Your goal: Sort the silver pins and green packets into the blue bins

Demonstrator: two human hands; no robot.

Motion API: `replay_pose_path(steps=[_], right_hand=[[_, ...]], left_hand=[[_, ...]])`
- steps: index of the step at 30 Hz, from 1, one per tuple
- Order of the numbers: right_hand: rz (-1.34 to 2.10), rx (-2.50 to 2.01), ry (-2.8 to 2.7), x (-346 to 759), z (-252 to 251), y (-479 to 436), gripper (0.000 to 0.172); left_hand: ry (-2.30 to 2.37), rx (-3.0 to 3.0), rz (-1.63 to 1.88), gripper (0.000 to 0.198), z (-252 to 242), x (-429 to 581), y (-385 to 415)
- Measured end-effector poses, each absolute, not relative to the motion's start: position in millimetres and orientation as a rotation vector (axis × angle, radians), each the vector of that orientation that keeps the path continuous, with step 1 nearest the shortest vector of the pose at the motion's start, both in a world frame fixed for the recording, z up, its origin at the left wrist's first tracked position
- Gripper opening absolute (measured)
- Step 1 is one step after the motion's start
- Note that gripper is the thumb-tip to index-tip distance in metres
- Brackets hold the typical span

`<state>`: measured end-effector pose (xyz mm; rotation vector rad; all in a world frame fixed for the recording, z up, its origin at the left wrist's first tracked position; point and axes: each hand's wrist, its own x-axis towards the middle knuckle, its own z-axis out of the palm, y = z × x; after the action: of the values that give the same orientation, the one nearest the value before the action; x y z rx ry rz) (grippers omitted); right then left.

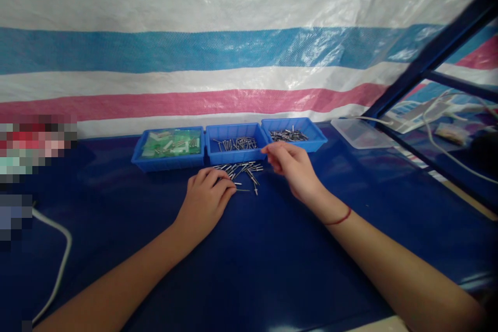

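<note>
A loose pile of pop rivets (pixel 249 168) lies on the blue table in front of the middle bin. My left hand (pixel 208 192) rests at the pile's left side, fingers curled and thumb closed against them. From its fingertips a pop rivet's thin stem (pixel 243 190) sticks out to the right. My right hand (pixel 290 166) is raised in front of the gap between the middle bin (pixel 237 156) and the right bin (pixel 317 140). Its thumb and forefinger are pinched together; whatever they hold is too small to make out. Both bins contain more metal rivets.
A left blue bin (pixel 167 163) holds green-tinted plastic bags of small parts. On the right lie a clear plastic lid (pixel 361 134) and white cables, beside a dark metal frame (pixel 428 57). A striped tarp (pixel 233 52) hangs behind. A white cord (pixel 66 249) runs along the left.
</note>
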<state>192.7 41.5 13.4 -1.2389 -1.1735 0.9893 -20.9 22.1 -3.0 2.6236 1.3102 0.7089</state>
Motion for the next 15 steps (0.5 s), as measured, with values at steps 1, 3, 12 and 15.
replay_pose_path(steps=[1,3,12,15], right_hand=[[0.91,-1.238,-1.363,190,14,39,0.02],[0.745,-1.169,-1.748,185,14,32,0.017],[0.648,-1.015,-1.938,171,5,20,0.011],[0.749,-1.022,-1.827,169,5,19,0.013]], left_hand=[[1.323,2.614,0.736,0.014,-3,-21,22],[1.341,2.581,0.779,0.014,-2,-21,23],[1.268,2.336,0.936,0.016,1,-26,26],[1.222,2.321,0.928,0.015,2,-27,25]])
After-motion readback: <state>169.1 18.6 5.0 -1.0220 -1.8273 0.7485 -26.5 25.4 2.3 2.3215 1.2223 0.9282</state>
